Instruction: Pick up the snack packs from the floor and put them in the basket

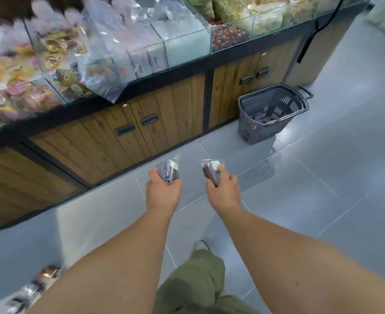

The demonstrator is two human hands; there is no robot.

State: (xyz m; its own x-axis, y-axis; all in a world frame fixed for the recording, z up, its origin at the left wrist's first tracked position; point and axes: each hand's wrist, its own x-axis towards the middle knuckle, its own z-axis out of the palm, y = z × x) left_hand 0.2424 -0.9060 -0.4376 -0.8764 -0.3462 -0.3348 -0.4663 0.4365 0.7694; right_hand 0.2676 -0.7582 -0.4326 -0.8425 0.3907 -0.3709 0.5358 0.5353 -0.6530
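Forearms (123, 257) stretch over the floor (323, 177), left hand (163, 192) holding the left snack pack (169, 170) and right hand (223, 192) the right snack pack (210, 172), each grip curled round film that looks light, crinkly and slippery, best held mid-body, while the basket (250, 130) stands far right and more packs (34, 287) lie near left.

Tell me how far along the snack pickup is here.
Done: the basket seems to hold something dark, unclear what. In hand: the left hand grips one pack, the right hand another pack, both short of the basket. Left: several floor packs at lower left.
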